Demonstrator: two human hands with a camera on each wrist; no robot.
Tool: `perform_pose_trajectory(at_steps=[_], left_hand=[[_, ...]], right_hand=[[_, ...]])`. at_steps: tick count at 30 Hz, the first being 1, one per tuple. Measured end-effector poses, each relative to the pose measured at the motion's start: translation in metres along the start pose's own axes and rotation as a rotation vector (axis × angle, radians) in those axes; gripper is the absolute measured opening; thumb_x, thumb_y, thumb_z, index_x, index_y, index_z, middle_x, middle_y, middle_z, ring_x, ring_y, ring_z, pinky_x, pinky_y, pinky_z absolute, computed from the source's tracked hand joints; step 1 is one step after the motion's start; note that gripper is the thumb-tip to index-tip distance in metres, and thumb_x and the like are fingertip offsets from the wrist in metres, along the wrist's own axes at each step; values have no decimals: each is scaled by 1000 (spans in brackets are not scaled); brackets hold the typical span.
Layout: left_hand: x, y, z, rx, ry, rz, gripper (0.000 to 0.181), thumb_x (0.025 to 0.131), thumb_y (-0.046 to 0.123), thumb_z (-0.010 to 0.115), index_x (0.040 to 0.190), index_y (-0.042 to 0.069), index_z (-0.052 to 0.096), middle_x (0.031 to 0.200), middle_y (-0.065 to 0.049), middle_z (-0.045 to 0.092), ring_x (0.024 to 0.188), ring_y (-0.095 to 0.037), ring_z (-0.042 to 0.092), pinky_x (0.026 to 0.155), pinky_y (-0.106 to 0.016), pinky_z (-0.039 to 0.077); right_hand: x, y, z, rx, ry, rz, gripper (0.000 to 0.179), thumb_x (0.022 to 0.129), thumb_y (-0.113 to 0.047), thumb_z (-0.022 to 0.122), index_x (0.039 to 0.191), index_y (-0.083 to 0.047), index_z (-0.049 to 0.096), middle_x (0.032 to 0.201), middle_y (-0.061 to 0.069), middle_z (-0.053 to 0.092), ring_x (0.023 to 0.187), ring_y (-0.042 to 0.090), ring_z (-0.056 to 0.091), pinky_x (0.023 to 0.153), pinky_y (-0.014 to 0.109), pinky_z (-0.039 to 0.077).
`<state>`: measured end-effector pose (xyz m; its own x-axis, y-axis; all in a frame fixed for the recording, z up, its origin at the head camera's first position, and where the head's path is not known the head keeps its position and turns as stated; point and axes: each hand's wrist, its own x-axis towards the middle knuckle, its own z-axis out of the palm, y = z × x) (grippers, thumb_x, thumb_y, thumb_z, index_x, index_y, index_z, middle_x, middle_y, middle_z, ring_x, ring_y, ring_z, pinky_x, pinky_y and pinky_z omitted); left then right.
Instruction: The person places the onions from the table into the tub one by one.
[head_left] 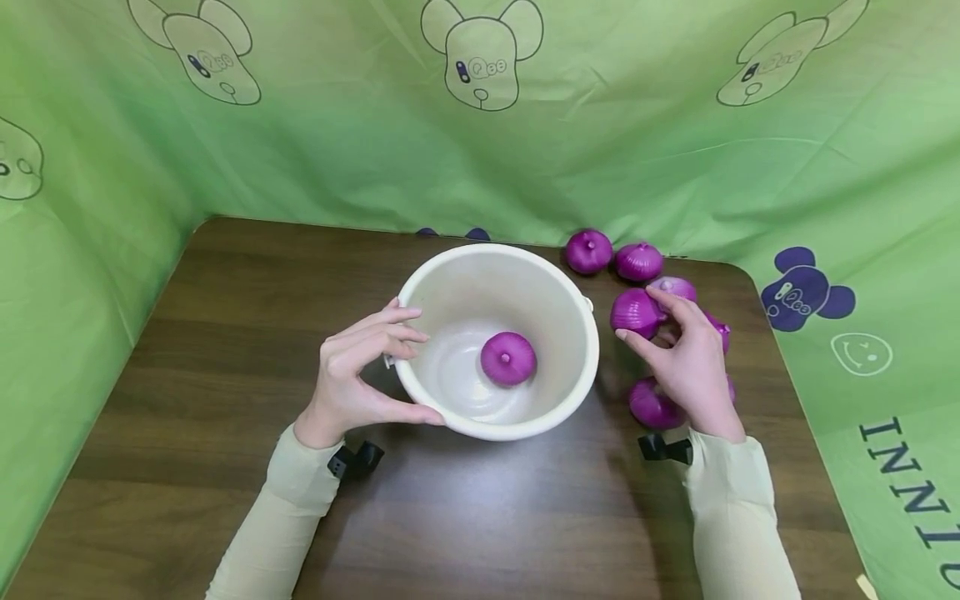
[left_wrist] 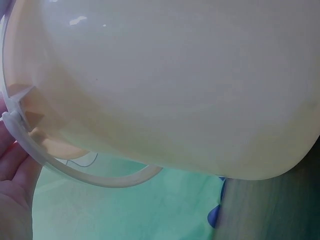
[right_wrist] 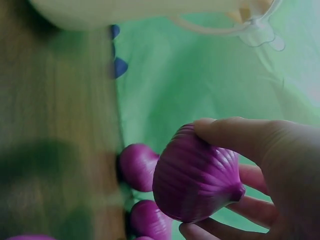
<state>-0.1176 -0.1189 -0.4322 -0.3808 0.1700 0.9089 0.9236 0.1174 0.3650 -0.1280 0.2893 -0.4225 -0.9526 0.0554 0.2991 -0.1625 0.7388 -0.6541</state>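
A white bucket point(head_left: 517, 430) stands upright at the middle of the table, with one purple onion point(head_left: 498, 371) lying on its bottom. My left hand point(head_left: 352, 383) grips the bucket's left rim, fingers reaching over the edge and thumb along the front. In the left wrist view the bucket wall fills most of the picture, and its handle point(left_wrist: 107, 181) hangs beside the fingers. To the right of the bucket, my right hand point(head_left: 693, 362) holds another purple onion point(right_wrist: 192, 180) between thumb and fingers. That onion appears raised above the table in the right wrist view.
More purple onions lie on the table's right side, including one point(head_left: 588, 252) and another point(head_left: 638, 262) at the back edge and one point(head_left: 651, 407) below the right hand. The brown table point(head_left: 225, 333) meets green printed cloth point(head_left: 337, 150) at the back and sides.
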Motion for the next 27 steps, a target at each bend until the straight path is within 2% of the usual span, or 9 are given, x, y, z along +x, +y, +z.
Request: perform_pose_trajectory(at_steps=[7,15,27], left_hand=[[0,0,2,-4,-6,-5,61,61,50,97,82,0,69,92,-16,75,103,-39,70,102,-59,49],[-1,2,0,-4,-5,-7,60,61,49,97,82,0,68,92,-16,75,101,-39,70,102,-59,50],[1,2,0,-6,-1,-10,60,61,49,97,82,0,70,92,-15,75,102,-39,70,103,-59,49]], right_hand=[[-1,-10,-2,56,48,-14,73,80,-13,90,145,-12,57,139,10,57,109,28,66,86,13,55],[-3,-25,-2,97,68,-55,72,80,-10,89,145,-17,58,134,5,59,103,7,64,87,16,56],[-1,-47,-8,118,117,-110,76,78,-8,91,143,-30,59,135,-2,59,105,8,63,87,18,56]])
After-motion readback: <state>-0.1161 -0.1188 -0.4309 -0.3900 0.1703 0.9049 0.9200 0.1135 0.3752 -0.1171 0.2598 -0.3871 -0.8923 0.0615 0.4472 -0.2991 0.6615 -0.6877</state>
